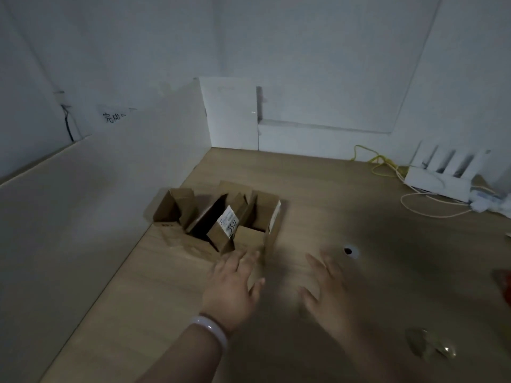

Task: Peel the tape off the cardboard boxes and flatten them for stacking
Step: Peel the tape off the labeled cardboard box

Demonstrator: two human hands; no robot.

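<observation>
Over at about 11 o'clock from the hands, a little cluster of open cardboard boxes (221, 217) sits on the wooden desk (345, 211), tucked right up against the white partition (110, 189). As a row it runs roughly 9 to 3 o'clock. The labelled box (221, 233) in the middle is tipped over, with its long axis going about 7 to 1 o'clock and its white sticker facing the camera. The right box (266, 214) stands upright with its opening facing up, and the left box (174, 208) has its flaps sticking up too.

Both hands are pretty blurry. The left hand (235, 283), with a white bangle (210, 327) on the wrist, is flat and spread, holding nothing. Its fingertips are right at the front edge of the boxes, but I can't tell if they actually touch. The right hand (329, 288) is also spread with nothing in it, palm down above bare desk at 3 o'clock from the left one.

Other stuff: a cable hole (350, 251) just past the right hand, a white router (442, 172) and a yellow cable (381, 161) at 2 o'clock, and a crumpled clear wad (431, 346) at 4 o'clock. It might be tape, hard to say.
</observation>
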